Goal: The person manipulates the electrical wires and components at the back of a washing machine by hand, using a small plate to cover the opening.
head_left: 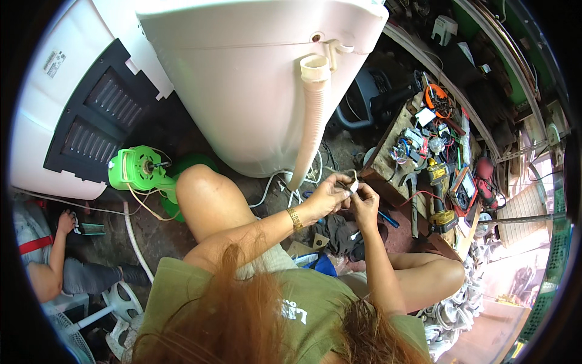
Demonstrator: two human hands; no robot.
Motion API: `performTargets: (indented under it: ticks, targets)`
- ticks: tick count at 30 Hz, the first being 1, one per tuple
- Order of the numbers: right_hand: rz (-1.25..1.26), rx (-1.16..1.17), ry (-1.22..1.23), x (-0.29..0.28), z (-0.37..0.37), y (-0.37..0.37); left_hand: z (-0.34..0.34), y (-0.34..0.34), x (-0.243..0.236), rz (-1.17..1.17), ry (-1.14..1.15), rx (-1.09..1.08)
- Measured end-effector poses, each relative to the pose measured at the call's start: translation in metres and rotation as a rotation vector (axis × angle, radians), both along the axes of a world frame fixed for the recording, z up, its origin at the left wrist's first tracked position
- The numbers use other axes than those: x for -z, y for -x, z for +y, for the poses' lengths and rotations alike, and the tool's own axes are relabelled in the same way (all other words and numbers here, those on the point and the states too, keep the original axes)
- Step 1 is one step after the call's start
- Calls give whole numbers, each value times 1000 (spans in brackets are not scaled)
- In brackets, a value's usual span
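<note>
Both my hands meet in front of me, just below the ribbed drain hose (313, 115) of a large white washing machine (242, 79). My left hand (329, 195), with a gold band on its wrist, is closed, thumb and fingers pinching a small whitish piece (354, 187). From the other side my right hand (365, 206) closes its fingers on the same piece. Its exact kind is too small to make out, and the fingers cover part of it. White cords (293, 182) lie on the floor beyond my left hand.
On the right, a wooden bench (400, 130) carries a yellow cordless drill (438, 182), an orange-framed meter (464, 193) and loose parts. A green fan motor (142, 168) stands near my left knee. At far left another person's hand (65, 222) holds something small. Dark cloth (342, 233) lies below my hands.
</note>
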State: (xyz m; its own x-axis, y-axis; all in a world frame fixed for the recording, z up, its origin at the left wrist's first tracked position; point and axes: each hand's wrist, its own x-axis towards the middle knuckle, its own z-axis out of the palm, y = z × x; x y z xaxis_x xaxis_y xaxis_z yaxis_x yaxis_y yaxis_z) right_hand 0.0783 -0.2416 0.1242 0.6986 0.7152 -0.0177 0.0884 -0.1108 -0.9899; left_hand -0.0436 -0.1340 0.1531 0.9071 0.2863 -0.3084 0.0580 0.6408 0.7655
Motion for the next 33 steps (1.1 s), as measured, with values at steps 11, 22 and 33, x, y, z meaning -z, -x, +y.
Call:
performTargets:
  ticks: [11, 22, 33]
  targets:
    - [-255, -62, 168, -45, 16, -6, 5, -3, 14, 104, -116, 32]
    - [-1065, -293, 161, -105, 61, 14, 1, -11, 18, 178, -824, -407]
    - [-178, -377, 112, -68, 14, -24, 26, -11, 18, 21, -2, 44]
